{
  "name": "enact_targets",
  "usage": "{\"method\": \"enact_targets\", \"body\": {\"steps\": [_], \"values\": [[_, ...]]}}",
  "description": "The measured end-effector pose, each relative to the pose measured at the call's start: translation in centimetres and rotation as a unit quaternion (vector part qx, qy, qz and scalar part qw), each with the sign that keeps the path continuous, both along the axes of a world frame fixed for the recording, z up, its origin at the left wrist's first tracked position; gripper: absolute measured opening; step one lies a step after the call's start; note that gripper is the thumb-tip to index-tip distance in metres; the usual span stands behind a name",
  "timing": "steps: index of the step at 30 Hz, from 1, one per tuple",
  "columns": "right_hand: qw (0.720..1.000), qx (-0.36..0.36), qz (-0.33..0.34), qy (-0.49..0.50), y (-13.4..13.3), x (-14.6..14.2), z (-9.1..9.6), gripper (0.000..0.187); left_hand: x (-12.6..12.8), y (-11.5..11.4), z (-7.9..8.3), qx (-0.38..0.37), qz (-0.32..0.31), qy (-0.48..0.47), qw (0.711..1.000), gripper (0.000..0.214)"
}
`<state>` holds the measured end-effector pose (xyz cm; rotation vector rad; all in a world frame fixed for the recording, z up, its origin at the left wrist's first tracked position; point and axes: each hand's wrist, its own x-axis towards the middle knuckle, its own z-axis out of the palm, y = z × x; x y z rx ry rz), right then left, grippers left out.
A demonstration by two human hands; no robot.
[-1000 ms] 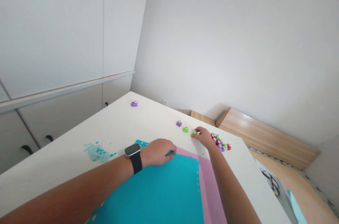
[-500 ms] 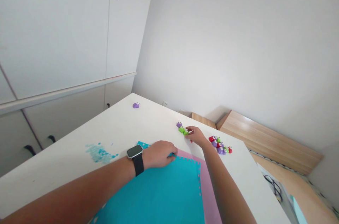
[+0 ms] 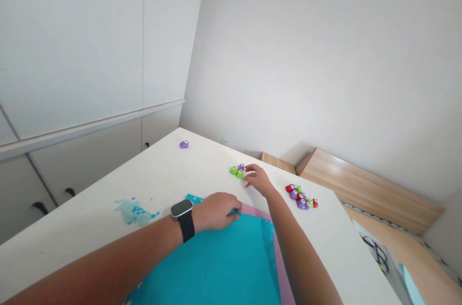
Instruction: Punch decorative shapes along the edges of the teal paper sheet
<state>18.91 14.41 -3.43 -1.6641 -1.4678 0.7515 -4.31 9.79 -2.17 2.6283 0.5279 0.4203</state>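
Note:
My left hand point(image 3: 216, 209), with a smartwatch point(image 3: 181, 209) on its wrist, rests curled on the far corner of a teal foam sheet point(image 3: 224, 266) and pinches its edge. A pink foam sheet point(image 3: 279, 266) lies under the teal one. My right hand point(image 3: 257, 179) reaches past the sheets, its fingers bent together. Their tips touch a small group of two green pieces and one purple piece point(image 3: 237, 171). A small reddish bit shows under those fingers; I cannot make out what it is.
A cluster of red, purple and green pieces point(image 3: 301, 196) lies right of my right hand. One lone purple piece point(image 3: 184, 144) sits near the far corner of the white table point(image 3: 162, 175). Teal scraps point(image 3: 132, 209) are on the left. White cabinets point(image 3: 90, 55) stand behind.
My right hand has moved left from the cluster, bringing a green piece beside the other green and the purple one. My left hand has stayed on the teal sheet.

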Motion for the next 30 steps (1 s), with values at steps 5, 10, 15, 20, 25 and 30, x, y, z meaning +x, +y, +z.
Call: {"method": "enact_targets", "body": {"steps": [5, 10, 15, 20, 25, 30], "values": [[0.99, 0.015, -0.105, -0.092, -3.0, 5.4, 2.1, 0.025, 0.0, 0.0, 0.2, -0.007, -0.005, 0.0, 1.0, 0.012], [0.937, -0.013, -0.248, -0.245, -8.2, 12.4, 3.7, 0.025, 0.0, 0.1, 0.3, -0.005, -0.008, -0.011, 1.0, 0.013], [0.887, -0.072, -0.295, -0.348, -10.8, 14.7, 3.4, 0.03, 0.0, 0.3, 0.4, -0.02, -0.001, -0.034, 0.999, 0.019], [0.874, -0.09, -0.299, -0.373, -10.5, 14.2, 2.4, 0.031, 0.3, 0.3, 0.2, -0.048, 0.022, -0.037, 0.998, 0.023], [0.898, -0.064, -0.275, -0.337, -10.3, 13.0, 2.1, 0.02, 0.6, 0.3, -0.1, -0.08, 0.016, -0.034, 0.996, 0.024], [0.943, -0.01, -0.236, -0.234, -11.1, 11.7, 3.3, 0.017, 0.4, 1.0, 0.5, -0.086, 0.004, -0.034, 0.996, 0.023]]}}
